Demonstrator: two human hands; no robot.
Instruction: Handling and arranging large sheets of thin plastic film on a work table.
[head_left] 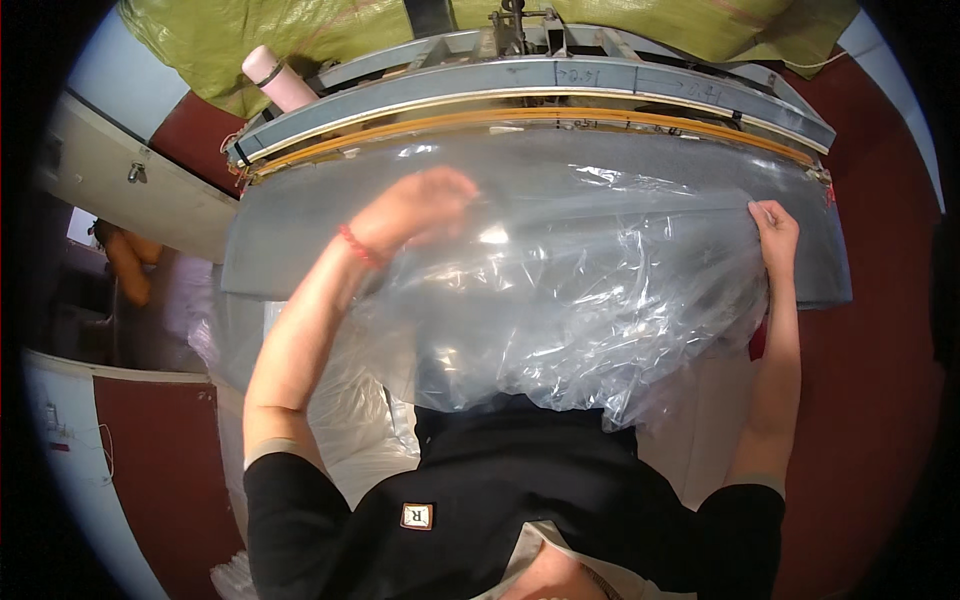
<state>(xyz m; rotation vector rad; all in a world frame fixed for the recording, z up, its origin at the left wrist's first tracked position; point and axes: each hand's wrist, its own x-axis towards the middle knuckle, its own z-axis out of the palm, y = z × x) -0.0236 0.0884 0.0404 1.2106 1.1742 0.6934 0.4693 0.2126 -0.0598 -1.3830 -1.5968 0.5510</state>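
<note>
A large clear plastic sheet (560, 300) lies crumpled across the grey padded work surface (300, 215) and hangs over its near edge against my body. At the sheet's far right corner, my right hand (777, 235) pinches the plastic edge between thumb and fingers. Over the left part of the sheet is my left hand (425, 205), smeared by motion, with a red bracelet at the wrist. Its fingers are too blurred to show whether they grip the plastic. Whether the sheet is a bag or a single layer cannot be made out.
Behind the work surface runs a long grey metal bar (450, 88) with orange strips (540, 118) along it. A pink bottle (275, 75) stands at the far left, before yellow-green woven sacking (200, 30). More clear plastic (360, 430) lies at my lower left, near an open door (130, 180).
</note>
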